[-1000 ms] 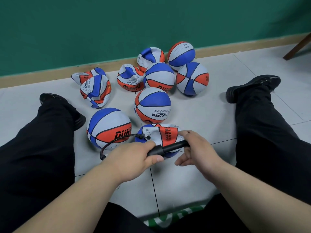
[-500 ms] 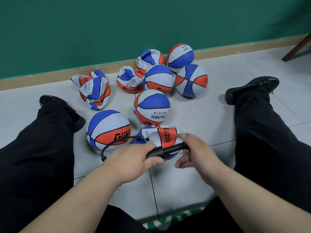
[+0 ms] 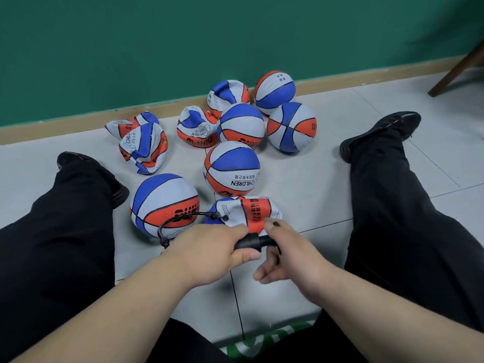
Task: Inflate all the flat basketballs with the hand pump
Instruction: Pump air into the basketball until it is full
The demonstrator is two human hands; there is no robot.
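Note:
A black hand pump [image 3: 252, 242] lies across my lap area between both hands. My left hand [image 3: 209, 251] grips its barrel; my right hand [image 3: 290, 254] grips the handle end, close against the barrel. A thin black hose [image 3: 178, 220] loops from the pump to a flat, crumpled basketball [image 3: 246, 210] just beyond my hands. Round red, white and blue basketballs sit near it, one at the left [image 3: 163, 203] and one behind [image 3: 231, 169]. More crumpled flat balls [image 3: 142, 146] lie farther back.
I sit on a light tiled floor [image 3: 314, 184] with my legs in black trousers spread to either side, left shoe [image 3: 78, 159], right shoe [image 3: 379, 132]. A green wall with a wooden skirting [image 3: 78, 121] stands behind the balls. A wooden furniture leg [image 3: 458, 72] is at the far right.
My right hand has pushed the pump handle in toward my left hand, so less of the black shaft shows between them. The balls have not moved.

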